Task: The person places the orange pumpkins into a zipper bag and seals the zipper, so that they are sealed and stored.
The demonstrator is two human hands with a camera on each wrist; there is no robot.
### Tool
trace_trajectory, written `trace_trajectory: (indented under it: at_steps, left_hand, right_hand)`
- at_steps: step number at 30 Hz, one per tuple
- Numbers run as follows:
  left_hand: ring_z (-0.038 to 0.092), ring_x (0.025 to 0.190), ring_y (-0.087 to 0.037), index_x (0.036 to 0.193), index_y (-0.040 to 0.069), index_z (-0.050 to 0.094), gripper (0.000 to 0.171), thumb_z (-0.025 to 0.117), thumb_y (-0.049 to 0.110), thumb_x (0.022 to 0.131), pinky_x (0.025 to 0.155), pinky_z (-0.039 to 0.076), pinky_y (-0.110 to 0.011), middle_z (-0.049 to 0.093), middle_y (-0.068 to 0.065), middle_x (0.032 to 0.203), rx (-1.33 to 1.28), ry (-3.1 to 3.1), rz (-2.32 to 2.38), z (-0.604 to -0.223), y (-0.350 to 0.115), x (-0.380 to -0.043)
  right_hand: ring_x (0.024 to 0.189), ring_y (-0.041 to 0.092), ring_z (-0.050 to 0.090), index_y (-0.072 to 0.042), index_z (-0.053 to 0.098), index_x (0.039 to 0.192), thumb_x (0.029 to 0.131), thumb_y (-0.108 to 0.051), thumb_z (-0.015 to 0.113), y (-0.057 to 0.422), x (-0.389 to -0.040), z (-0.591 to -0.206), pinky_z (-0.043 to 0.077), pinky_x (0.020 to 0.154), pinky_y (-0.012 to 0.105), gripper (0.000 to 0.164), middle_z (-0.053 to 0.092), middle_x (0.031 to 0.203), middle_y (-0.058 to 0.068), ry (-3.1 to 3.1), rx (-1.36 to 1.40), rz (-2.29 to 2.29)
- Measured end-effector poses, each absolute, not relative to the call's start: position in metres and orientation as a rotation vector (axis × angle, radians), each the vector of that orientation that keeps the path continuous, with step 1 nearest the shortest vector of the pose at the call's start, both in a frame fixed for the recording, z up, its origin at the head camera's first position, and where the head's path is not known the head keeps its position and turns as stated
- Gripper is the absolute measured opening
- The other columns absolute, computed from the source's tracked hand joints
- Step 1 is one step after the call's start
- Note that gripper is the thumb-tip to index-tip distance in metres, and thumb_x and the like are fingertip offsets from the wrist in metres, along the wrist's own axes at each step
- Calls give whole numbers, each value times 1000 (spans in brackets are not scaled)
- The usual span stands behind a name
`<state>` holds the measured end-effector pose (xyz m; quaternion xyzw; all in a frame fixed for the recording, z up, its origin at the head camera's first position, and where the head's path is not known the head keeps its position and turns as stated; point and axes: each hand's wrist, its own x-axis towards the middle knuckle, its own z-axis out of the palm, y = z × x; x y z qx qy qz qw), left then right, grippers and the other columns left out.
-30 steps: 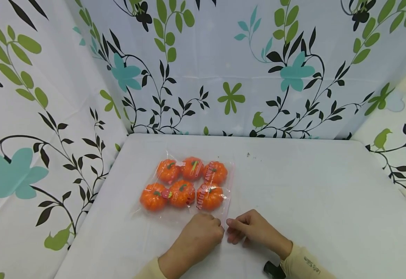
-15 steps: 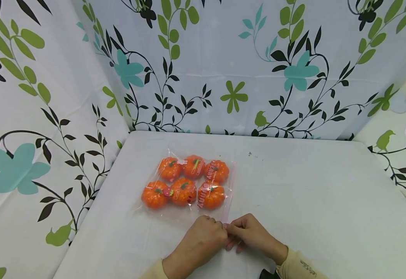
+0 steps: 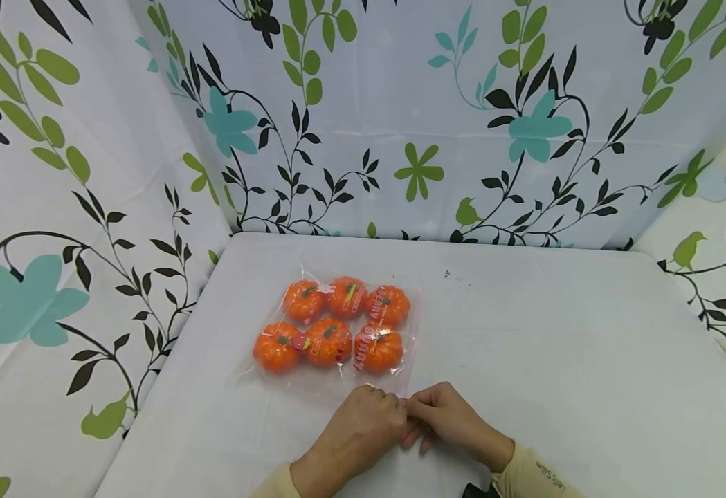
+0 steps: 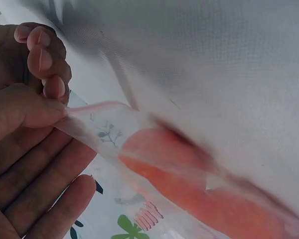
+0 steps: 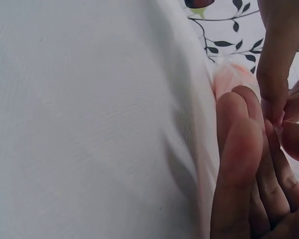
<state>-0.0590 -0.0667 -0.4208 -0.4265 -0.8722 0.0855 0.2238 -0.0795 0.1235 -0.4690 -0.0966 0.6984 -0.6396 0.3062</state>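
A clear plastic zip bag (image 3: 411, 332) with pink lettering and a pink-tinted edge lies flat on the white table. Inside it sit several small orange pumpkins (image 3: 328, 342) with green stems, in two rows. My left hand (image 3: 369, 425) pinches the bag's near right corner; in the left wrist view the thumb presses on the pink edge (image 4: 97, 105). Close against it, the right hand (image 3: 452, 425) pinches at the same corner with thumb and forefinger. A sliver of pink plastic (image 5: 280, 119) shows between the fingertips in the right wrist view. The hands mostly hide the corner itself.
A white cloth-covered table (image 3: 556, 346) spreads under everything, with a few dark specks (image 3: 452, 277) behind the bag. Leaf-and-flower printed curtains (image 3: 350, 124) stand at the back and both sides. A black device (image 3: 479, 490) shows by the right wrist.
The right hand has moved left, from just apart to touching the left hand at the bag's corner. Over the last half second both hands barely move, and the bag stays put.
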Motion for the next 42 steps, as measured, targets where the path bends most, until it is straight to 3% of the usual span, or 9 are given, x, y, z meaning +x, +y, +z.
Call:
trace_trajectory:
  at_steps: [3,10,17,27,38,42]
  left_hand:
    - [52,52,-6,65,22,66,19,80,22,78,48,37,-22,55,8,58,-1181,-2386,231,-420,-68,-59]
    - [52,53,-7,69,22,67,29,76,43,86,50,39,-24,56,8,61,-1176,-2365,194,-419,-69,-60]
    - [53,53,-7,73,21,70,20,77,32,88,49,39,-23,58,8,62,-1175,-2348,154,-421,-67,-63]
    - [56,54,-7,68,18,71,14,80,16,79,50,41,-25,61,6,63,-1178,-2345,89,-418,-69,-65]
    - [54,50,-8,60,17,64,21,80,14,73,46,36,-24,57,7,58,-1144,-2322,-116,-415,-74,-65]
    - [55,49,-8,60,17,65,20,82,16,71,45,38,-24,56,8,58,-1129,-2293,-182,-412,-76,-64]
  right_hand:
    - [61,18,69,5,73,85,103,-15,57,121,-79,-468,54,48,24,31,71,72,22,1906,-267,-1695]
    - [59,17,64,1,74,83,102,-16,59,118,-83,-466,53,47,25,30,71,70,15,2041,-279,-1684]
    - [56,16,62,2,74,88,99,-25,65,122,-92,-467,52,47,26,31,72,71,13,2096,-184,-1700]
    - [63,23,68,2,73,86,100,-27,65,123,-111,-465,55,49,30,33,72,74,11,2185,-130,-1721]
    - [67,24,71,5,75,92,100,-14,61,120,-137,-460,56,50,32,24,72,77,12,2236,-6,-1812]
    - [70,23,71,3,75,94,100,-18,61,123,-147,-458,57,54,30,26,72,78,11,2298,47,-1804]
